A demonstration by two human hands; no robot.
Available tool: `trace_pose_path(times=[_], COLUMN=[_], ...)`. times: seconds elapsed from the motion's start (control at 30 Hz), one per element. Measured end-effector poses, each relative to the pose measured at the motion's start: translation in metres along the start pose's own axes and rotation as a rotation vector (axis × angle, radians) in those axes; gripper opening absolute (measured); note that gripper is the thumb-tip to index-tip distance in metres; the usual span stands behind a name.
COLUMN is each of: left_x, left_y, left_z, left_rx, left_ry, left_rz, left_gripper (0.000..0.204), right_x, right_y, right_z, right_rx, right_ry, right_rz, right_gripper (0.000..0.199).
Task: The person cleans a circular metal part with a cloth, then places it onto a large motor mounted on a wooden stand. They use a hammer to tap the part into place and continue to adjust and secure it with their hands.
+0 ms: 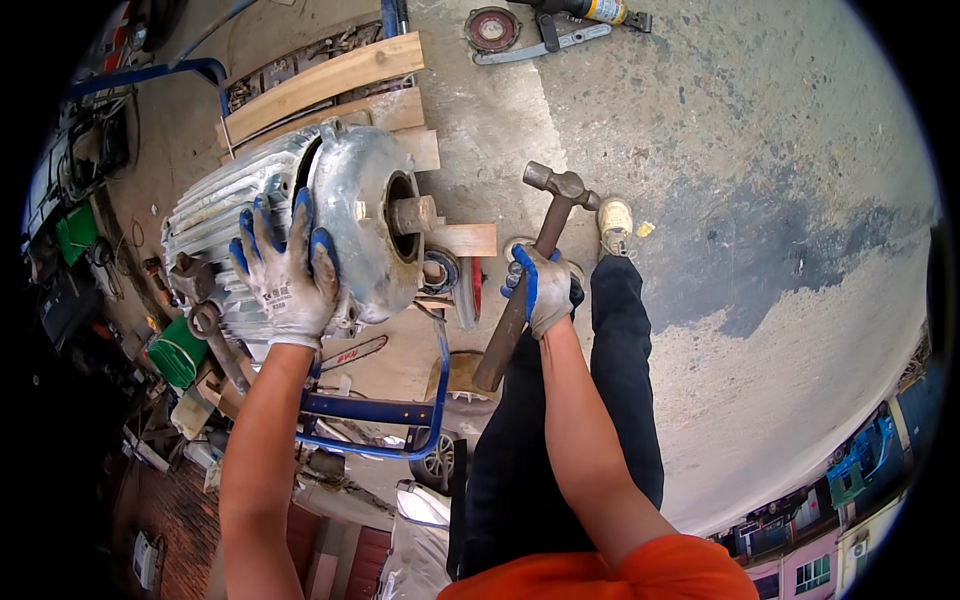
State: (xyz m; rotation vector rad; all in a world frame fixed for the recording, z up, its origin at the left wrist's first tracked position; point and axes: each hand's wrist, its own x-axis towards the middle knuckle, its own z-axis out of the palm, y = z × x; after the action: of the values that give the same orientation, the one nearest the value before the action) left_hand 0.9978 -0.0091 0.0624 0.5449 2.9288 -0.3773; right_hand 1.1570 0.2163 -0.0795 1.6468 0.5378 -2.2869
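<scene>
Grey metal motor (350, 205) sits on planks (330, 82) under the spread fingers of the left hand (287, 268), while the right hand (543, 290) grips a hammer (551, 228), whose misaimed swing could glance off the shaft (413, 214) onto those fingers.

Workshop, large ribbed motor (345, 185) on planks (330, 82) at ten o'clock, hammer (553, 226) near centre, stained concrete floor (760, 120) at two o'clock

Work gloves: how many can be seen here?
2: one white-and-blue work glove is on the left hand, touching the grey metal motor; another is on the right hand, gripping the brown-handled hammer. More might be hidden.
</scene>
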Motion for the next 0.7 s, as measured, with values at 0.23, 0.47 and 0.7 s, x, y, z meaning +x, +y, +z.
trace_pose_path(times=[0.23,0.47,0.7], left_x=[0.007,0.001,0.007], left_y=[0.006,-0.003,0.008], left_z=[0.001,0.004,0.007], left_rx=[-0.020,0.013,-0.014], left_ry=[0.000,0.003,-0.003], left_rz=[0.023,0.013,0.011], left_gripper=[0.048,0.050,0.051], right_x=[0.017,-0.047,-0.101], right_y=[0.065,-0.017,-0.010], right_z=[0.045,-0.003,0.030], right_rx=[-0.330,-0.173,-0.167], right_ry=[-0.136,-0.041,0.008], right_rz=[0.142,0.065,-0.181], right_gripper=[0.020,0.009,0.013])
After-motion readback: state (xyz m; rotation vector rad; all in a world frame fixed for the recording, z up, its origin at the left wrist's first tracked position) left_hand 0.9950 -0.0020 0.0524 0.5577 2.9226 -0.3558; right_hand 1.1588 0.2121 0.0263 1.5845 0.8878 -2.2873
